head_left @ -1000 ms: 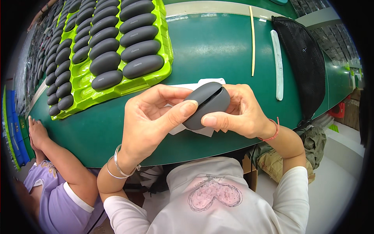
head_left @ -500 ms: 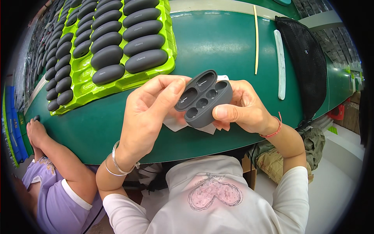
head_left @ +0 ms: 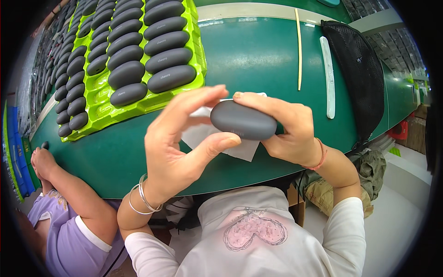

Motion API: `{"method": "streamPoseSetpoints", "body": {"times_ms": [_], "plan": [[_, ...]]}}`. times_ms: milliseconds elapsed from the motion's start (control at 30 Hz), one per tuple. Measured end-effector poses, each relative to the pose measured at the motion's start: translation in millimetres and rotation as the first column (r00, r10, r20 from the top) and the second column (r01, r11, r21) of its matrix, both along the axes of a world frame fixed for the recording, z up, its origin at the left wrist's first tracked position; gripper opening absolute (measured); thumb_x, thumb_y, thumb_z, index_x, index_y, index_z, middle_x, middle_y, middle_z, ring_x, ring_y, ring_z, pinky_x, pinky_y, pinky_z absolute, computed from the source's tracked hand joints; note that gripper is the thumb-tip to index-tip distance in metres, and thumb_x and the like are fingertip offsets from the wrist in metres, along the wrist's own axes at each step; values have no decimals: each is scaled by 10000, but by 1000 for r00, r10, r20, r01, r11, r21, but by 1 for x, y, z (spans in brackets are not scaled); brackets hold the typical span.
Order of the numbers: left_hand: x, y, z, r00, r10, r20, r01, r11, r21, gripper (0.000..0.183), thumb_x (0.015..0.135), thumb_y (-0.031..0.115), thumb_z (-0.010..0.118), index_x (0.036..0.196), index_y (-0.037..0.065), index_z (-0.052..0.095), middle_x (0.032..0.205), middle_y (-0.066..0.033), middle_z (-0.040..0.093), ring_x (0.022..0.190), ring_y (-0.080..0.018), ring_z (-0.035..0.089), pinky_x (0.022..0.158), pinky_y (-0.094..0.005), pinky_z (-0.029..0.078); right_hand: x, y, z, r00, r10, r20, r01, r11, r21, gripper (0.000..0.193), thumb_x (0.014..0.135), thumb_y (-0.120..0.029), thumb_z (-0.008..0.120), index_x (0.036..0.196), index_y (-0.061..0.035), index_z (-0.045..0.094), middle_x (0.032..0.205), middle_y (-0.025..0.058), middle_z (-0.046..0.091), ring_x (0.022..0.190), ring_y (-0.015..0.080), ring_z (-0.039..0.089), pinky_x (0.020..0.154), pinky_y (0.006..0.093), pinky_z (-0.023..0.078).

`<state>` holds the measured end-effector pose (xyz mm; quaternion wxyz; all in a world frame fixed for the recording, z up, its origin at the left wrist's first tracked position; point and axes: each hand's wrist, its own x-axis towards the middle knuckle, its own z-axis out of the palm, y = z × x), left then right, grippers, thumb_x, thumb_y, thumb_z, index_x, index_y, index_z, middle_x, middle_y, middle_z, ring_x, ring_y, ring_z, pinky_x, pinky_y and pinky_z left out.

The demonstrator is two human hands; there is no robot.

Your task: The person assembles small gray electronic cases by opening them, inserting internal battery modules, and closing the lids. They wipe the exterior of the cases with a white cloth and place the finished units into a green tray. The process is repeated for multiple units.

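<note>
One smooth, matte dark-grey oval case (head_left: 243,121) is sitting in the person's right hand (head_left: 295,127), held above the green worktable (head_left: 249,51) near the middle of its front edge. The right hand is gripping the case around its right end, with one digit lying along the far long side. The case is showing a rounded outer face, and its length is sloping slightly down toward the right. The left hand (head_left: 173,143) is curving around the case's left end, its thumb and fingers standing apart; the thumb tip is reaching the near side, though one cannot tell whether it is touching. Beneath the hands, a white sheet (head_left: 249,150) is lying on the worktable. Toward the worktable's far left corner, a lime-green moulded plastic tray (head_left: 200,60) is carrying rows of dark-grey oval cases (head_left: 171,79), with some bare slots showing near the tray's front edge. To the right, a thin yellow stick (head_left: 299,51) is running out from the far edge, a pale narrow strip (head_left: 328,78) is lying near it, and a black mesh bag (head_left: 357,78) is stretching just beyond the strip. At the worktable's left end, another person's hand (head_left: 43,162) is resting by the edge, beside a small dark object (head_left: 44,145).
</note>
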<state>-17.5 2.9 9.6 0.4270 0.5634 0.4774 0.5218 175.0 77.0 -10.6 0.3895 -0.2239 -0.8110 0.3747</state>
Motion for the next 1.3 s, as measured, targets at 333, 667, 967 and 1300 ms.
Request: {"method": "streamPoseSetpoints", "body": {"times_ms": [333, 667, 967, 1300], "plan": [[2, 1, -5, 972, 44, -233, 20, 964, 265, 684, 653, 19, 838, 1250, -55, 513, 1191, -200, 558, 1080, -273, 602, 823, -343, 591, 1, -4, -1, 988, 73, -139, -97, 980, -171, 695, 672, 183, 596, 1331, 28, 438, 1326, 174, 535, 1025, 286, 658, 861, 330, 543], [3, 1, -6, 970, 71, -231, 0, 956, 294, 694, 662, -18, 823, 1271, -54, 492, 1196, -176, 536, 1068, -258, 601, 848, -333, 578, 0, -4, -3, 981, 119, -152, -136, 985, -108, 677, 698, 120, 639, 1336, 28, 432, 1297, 192, 545, 1102, 314, 608, 923, 364, 501], [8, -3, -6, 916, 203, -346, -54, 917, 394, 592, 646, -12, 819, 1185, -24, 573, 1097, -168, 613, 971, -268, 630, 792, -341, 561, -3, -1, 5, 976, 168, -141, -189, 970, -153, 552, 776, -120, 712, 1272, 5, 503, 1092, 156, 616, 896, 266, 630, 807, 331, 486], [6, -4, -9, 920, 141, -366, 12, 922, 387, 609, 630, 54, 860, 1162, -13, 569, 1074, -166, 622, 974, -253, 635, 784, -337, 547, 5, -5, 19, 976, 114, -183, -214, 620, -755, 419, 1034, -272, 326, 1090, 37, 603, 777, 73, 622, 533, 61, 520, 490, 211, 420]]}}
